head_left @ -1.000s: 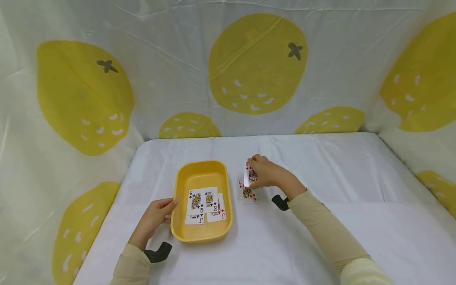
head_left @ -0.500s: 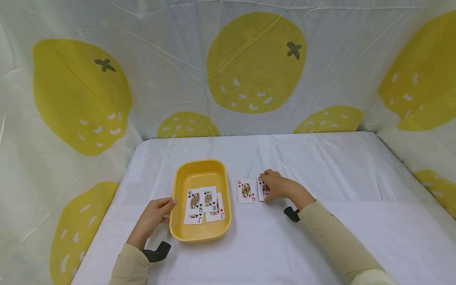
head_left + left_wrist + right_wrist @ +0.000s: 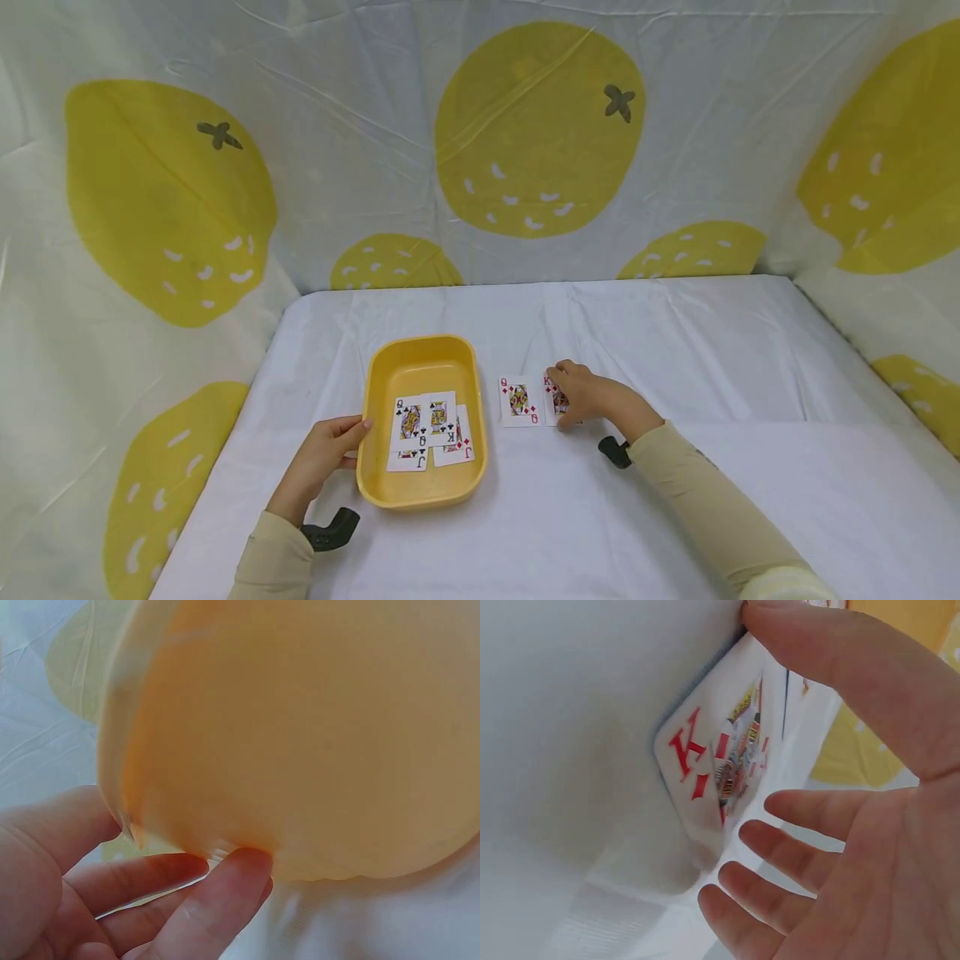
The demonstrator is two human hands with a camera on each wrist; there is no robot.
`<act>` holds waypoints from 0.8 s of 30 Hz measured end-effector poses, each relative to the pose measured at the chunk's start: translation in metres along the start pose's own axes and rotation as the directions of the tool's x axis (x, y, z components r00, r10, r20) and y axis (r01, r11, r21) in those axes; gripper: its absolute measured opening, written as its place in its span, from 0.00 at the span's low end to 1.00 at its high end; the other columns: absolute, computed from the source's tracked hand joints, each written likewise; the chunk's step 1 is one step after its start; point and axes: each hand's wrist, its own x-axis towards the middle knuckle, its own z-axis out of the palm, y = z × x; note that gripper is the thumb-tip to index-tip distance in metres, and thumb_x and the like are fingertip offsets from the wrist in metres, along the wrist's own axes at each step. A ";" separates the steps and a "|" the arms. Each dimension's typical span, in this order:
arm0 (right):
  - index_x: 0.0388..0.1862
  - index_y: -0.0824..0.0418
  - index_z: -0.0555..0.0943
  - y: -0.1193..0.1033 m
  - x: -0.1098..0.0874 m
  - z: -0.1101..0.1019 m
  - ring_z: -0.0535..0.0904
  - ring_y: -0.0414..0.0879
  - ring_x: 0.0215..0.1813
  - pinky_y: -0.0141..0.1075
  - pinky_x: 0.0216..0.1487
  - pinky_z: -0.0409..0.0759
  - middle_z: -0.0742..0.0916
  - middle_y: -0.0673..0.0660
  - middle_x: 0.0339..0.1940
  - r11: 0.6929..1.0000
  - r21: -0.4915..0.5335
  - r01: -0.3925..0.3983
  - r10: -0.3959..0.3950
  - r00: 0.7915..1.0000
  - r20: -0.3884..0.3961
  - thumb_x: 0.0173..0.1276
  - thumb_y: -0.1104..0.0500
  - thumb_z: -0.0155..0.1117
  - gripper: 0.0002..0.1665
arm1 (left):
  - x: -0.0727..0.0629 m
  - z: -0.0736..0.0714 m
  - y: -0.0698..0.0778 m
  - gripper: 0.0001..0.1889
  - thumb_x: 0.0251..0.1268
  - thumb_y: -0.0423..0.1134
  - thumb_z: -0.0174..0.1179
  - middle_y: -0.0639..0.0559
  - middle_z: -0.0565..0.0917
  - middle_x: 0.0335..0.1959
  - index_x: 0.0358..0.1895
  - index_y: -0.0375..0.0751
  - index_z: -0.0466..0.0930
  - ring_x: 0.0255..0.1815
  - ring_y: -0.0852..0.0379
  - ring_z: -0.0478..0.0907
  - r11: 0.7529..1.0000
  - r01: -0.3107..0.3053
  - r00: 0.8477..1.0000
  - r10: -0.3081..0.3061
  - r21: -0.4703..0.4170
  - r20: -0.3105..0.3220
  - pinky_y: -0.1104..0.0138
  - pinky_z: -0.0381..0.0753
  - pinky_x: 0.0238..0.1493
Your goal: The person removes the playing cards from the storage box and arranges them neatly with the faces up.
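In the head view my left hand (image 3: 324, 457) grips the left rim of a yellow plastic tray (image 3: 423, 365). The left wrist view shows my thumb and fingers (image 3: 217, 900) on either side of the tray's edge. Face up inside are a queen of clubs (image 3: 409, 422), a king of clubs (image 3: 442, 418), a jack of clubs (image 3: 408, 463) and a red jack (image 3: 459, 454), partly overlapping. My right hand (image 3: 588, 395) is over a king of diamonds (image 3: 556, 408) lying face up. The right wrist view has its thumb at the card's edge, the other fingers extended and apart from it.
A queen of diamonds (image 3: 519, 402) lies between the tray and the king of diamonds, on the white tablecloth (image 3: 525, 533). Behind and beside the table hang white sheets printed with yellow lemons (image 3: 543, 133). Dark wrist-worn pieces (image 3: 332, 531) sit close to the cloth.
My right hand has moved right and towards me, bringing the king of diamonds from over the queen down onto the cloth beside it. The thumb and fingers have eased off. My left hand stays.
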 end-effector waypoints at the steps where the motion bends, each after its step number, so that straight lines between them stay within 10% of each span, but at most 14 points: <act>1: 0.67 0.68 0.57 0.000 0.000 -0.001 0.59 0.59 0.62 0.51 0.56 0.65 0.62 0.66 0.63 1.000 -0.006 0.000 0.000 1.000 -0.001 0.47 0.54 0.73 0.52 | 0.000 0.000 0.000 0.24 0.63 0.44 0.54 0.37 0.79 0.45 0.54 0.25 0.71 0.38 0.52 0.77 1.000 0.002 1.000 -0.002 0.001 0.001 0.62 0.81 0.31; 24: 0.70 0.61 0.53 -0.088 0.020 -0.041 0.55 0.55 0.67 0.45 0.65 0.55 0.59 0.62 0.68 0.966 -0.139 0.216 -0.236 0.961 -0.142 0.56 0.38 0.60 0.50 | 0.000 0.001 0.001 0.24 0.63 0.44 0.55 0.39 0.79 0.44 0.53 0.26 0.72 0.38 0.52 0.77 1.000 0.003 1.000 -0.003 0.018 -0.013 0.63 0.81 0.32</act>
